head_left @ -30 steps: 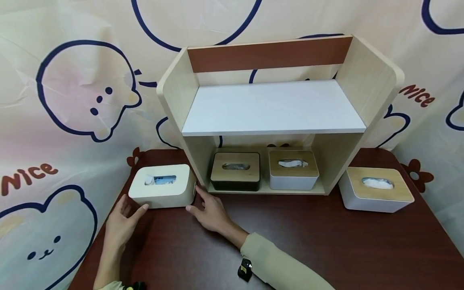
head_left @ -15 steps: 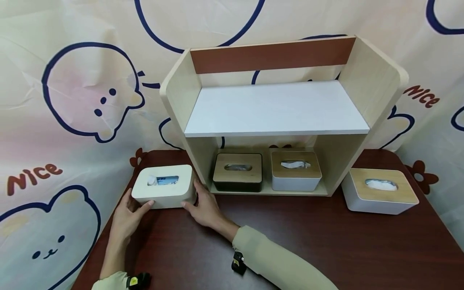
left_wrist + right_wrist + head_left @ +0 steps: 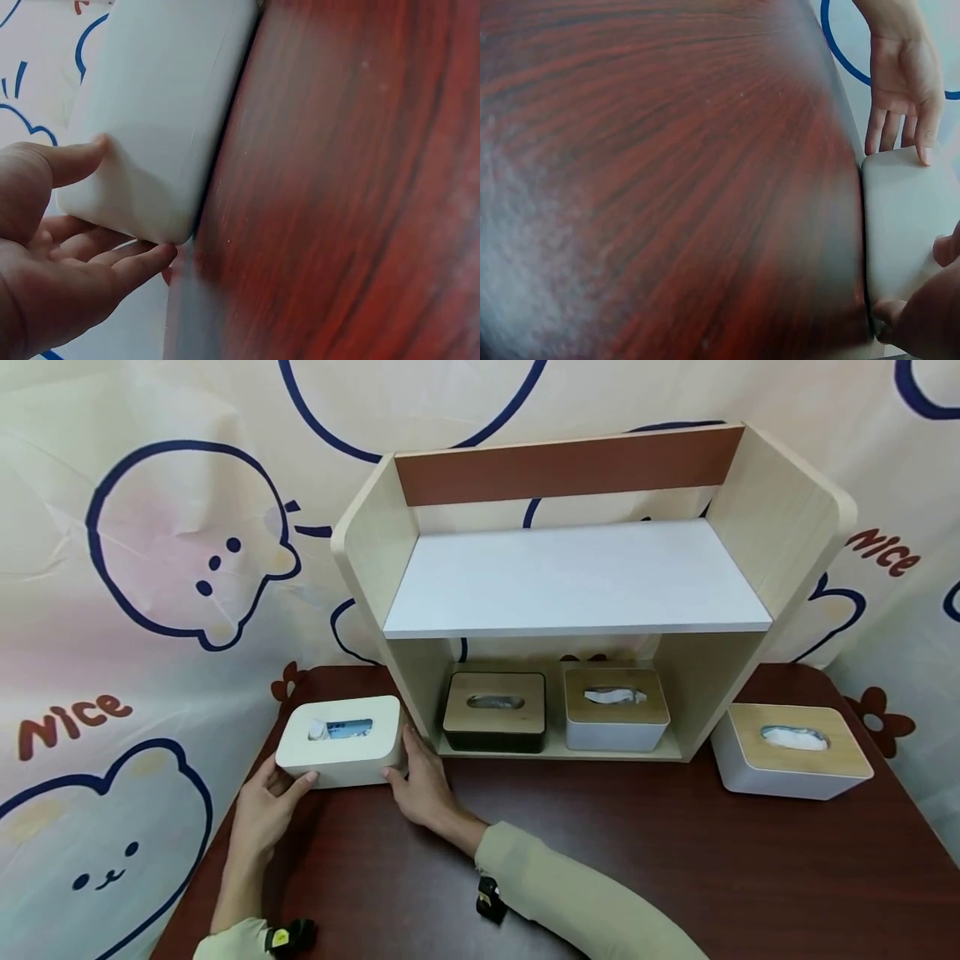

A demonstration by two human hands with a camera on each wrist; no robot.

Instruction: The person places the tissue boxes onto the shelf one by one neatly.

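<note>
A white tissue box (image 3: pixel 341 772) with an oval slot in its lid stands on the brown table, left of the shelf unit. Blue and white packaging shows through the slot. My left hand (image 3: pixel 258 818) holds its left end, thumb on the front face and fingers against the end wall. In the left wrist view that thumb (image 3: pixel 79 161) touches the smooth side of the box. At the opposite end my right hand (image 3: pixel 425 785) grips the box, its thumb at the front corner and the other fingers along the right side, partly hidden.
A wooden shelf unit (image 3: pixel 577 631) stands at the back. Its lower level holds a black tissue box (image 3: pixel 495 741) with a wooden lid and a white one (image 3: pixel 617 737) with a wooden lid. A similar white box (image 3: pixel 795 777) sits right of the unit on the table (image 3: pixel 637 827).
The left hand has come closer and now touches the box's left end. My right hand has closed in on the right end. The box has barely moved; the view has shifted slightly.
</note>
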